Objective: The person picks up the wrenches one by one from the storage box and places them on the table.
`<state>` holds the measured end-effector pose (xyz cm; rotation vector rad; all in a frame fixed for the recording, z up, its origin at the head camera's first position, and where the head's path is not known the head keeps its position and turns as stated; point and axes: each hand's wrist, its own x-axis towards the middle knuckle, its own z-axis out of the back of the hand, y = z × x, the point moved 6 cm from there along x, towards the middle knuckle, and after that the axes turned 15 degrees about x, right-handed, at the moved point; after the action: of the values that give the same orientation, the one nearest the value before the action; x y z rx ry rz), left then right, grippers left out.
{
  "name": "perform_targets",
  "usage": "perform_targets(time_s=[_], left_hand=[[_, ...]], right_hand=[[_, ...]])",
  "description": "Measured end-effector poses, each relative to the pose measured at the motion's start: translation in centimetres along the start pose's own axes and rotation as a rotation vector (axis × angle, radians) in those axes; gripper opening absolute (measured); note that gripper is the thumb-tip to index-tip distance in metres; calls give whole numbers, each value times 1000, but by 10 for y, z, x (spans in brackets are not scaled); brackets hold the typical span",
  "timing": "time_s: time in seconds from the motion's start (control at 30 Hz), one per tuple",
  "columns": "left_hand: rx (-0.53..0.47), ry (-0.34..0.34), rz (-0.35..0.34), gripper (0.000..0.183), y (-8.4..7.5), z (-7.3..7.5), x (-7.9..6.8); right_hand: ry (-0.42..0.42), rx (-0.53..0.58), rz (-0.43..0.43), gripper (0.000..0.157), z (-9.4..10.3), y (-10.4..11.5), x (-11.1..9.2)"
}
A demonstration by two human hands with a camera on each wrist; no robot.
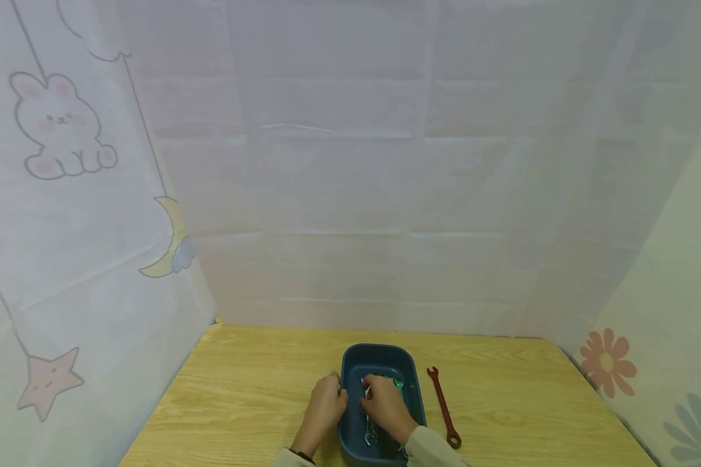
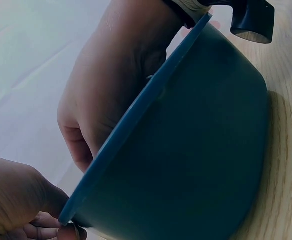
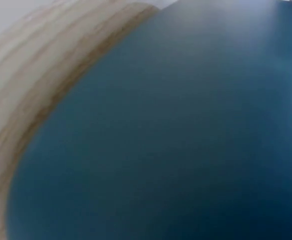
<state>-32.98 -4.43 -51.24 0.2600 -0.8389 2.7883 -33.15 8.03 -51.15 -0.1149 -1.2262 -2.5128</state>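
A dark blue plastic bin (image 1: 350, 363) stands on the table. My left hand (image 1: 326, 403) grips its left rim, thumb over the edge; in the left wrist view the left hand (image 2: 21, 200) pinches the rim at lower left. My right hand (image 1: 387, 405) reaches down inside the bin, fingers curled at a silver wrench (image 1: 370, 436) whose upper part they partly cover. In the left wrist view the right hand (image 2: 111, 85) dips behind the bin wall (image 2: 185, 145), its fingertips hidden. A green-ended tool (image 1: 398, 383) lies beyond the right hand. Only the bin's outer wall (image 3: 150, 125) fills the right wrist view.
A red wrench (image 1: 444, 408) lies on the wooden table (image 1: 257, 383) to the right of the bin. Printed sheets (image 1: 350, 194) wall the table at the back and both sides. A dark wrist-camera housing (image 2: 253, 20) shows beside the right wrist.
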Motion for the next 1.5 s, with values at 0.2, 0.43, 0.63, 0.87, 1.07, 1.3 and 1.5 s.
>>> perform_targets(time_s=[0.2, 0.43, 0.63, 0.87, 1.07, 1.3, 1.5], left_hand=[[-5, 19, 19, 9, 0, 0, 1], [-1, 26, 26, 8, 1, 0, 1], [-4, 21, 31, 8, 0, 0, 2], [-20, 51, 47, 6, 0, 0, 2], [-16, 45, 45, 6, 0, 1, 2], [4, 14, 22, 9, -1, 1, 2], [21, -22, 6, 10, -2, 3, 1]], right_hand=[[16, -43, -2, 18, -2, 0, 1], [55, -62, -25, 14, -5, -3, 2], [83, -98, -16, 11, -5, -3, 2], [111, -96, -41, 12, -5, -4, 0], [121, -115, -24, 12, -8, -6, 0], [99, -156, -26, 20, -12, -8, -3], [60, -192, -89, 33, -13, -11, -4]])
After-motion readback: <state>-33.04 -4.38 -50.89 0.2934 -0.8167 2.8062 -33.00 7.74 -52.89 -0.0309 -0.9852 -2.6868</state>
